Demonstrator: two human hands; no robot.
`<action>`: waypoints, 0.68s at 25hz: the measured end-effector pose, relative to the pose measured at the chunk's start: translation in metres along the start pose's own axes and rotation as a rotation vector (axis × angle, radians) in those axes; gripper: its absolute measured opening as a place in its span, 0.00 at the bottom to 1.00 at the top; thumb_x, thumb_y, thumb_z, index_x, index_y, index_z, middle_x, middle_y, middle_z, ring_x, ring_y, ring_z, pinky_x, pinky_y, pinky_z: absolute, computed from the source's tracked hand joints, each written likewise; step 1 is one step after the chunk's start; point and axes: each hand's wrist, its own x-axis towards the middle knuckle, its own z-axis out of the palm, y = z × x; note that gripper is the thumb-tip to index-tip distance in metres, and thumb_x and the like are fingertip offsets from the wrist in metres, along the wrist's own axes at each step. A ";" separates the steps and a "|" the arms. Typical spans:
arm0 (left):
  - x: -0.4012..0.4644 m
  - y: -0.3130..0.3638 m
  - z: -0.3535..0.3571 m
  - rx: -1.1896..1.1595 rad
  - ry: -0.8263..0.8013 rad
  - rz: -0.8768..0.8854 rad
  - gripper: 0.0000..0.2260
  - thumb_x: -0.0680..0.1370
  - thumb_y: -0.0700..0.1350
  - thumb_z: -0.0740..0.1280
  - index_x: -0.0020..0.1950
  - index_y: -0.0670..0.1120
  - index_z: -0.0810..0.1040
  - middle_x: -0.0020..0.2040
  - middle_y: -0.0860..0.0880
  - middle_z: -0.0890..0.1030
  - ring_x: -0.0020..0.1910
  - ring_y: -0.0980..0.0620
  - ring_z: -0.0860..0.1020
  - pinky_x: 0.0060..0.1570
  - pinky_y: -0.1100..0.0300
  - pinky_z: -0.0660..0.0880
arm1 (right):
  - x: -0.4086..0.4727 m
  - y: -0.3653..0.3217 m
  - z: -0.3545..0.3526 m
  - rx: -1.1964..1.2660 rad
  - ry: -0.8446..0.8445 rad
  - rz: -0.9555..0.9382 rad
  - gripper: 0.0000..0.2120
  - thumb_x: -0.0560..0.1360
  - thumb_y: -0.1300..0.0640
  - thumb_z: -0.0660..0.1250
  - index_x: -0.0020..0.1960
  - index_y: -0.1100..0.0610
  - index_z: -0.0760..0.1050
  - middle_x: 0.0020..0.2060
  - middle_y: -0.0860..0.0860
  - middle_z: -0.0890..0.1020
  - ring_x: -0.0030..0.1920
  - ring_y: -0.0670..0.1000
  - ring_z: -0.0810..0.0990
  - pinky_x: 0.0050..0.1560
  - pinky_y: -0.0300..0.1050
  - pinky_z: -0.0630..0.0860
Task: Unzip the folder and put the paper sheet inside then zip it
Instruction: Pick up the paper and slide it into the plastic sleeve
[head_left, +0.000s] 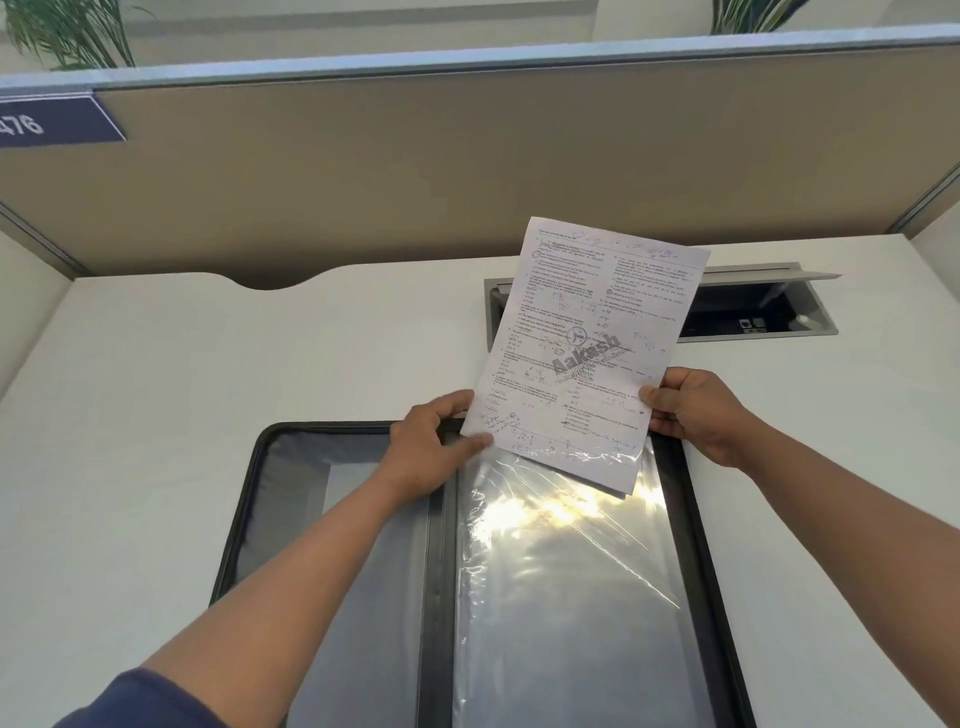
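A black zip folder (270, 467) lies open flat on the white desk, its grey left panel and a shiny clear plastic sleeve (561, 582) on the right panel showing. A printed paper sheet (587, 353) stands tilted above the folder's far edge, its lower corner tucked into the top of the sleeve. My left hand (431, 447) pinches the sheet's lower left corner at the folder's spine. My right hand (696, 410) grips the sheet's right edge beyond the folder's far right corner.
A grey cable hatch (769, 312) with its lid raised is sunk into the desk (208, 364) behind the sheet. A beige partition (415, 171) with a blue number tag (57, 124) closes off the back; side panels flank the desk.
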 end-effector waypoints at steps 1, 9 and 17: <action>0.006 0.004 -0.004 -0.095 0.017 -0.019 0.22 0.77 0.46 0.74 0.71 0.50 0.77 0.55 0.58 0.83 0.55 0.63 0.80 0.71 0.52 0.72 | 0.000 0.000 0.000 0.001 -0.004 0.002 0.08 0.80 0.66 0.65 0.54 0.57 0.81 0.51 0.50 0.87 0.46 0.50 0.87 0.39 0.41 0.83; 0.055 0.023 -0.024 -0.015 -0.235 -0.122 0.08 0.80 0.32 0.67 0.54 0.39 0.82 0.54 0.41 0.86 0.53 0.45 0.84 0.62 0.50 0.79 | 0.003 0.002 -0.002 0.016 -0.023 0.009 0.09 0.81 0.66 0.65 0.56 0.57 0.81 0.51 0.50 0.87 0.47 0.50 0.87 0.40 0.41 0.83; 0.069 0.027 -0.025 0.031 -0.384 -0.102 0.09 0.79 0.31 0.67 0.58 0.37 0.79 0.52 0.36 0.85 0.48 0.46 0.82 0.64 0.45 0.77 | 0.004 0.003 0.000 0.011 -0.031 0.011 0.09 0.81 0.65 0.65 0.56 0.56 0.81 0.49 0.47 0.88 0.45 0.47 0.87 0.39 0.38 0.83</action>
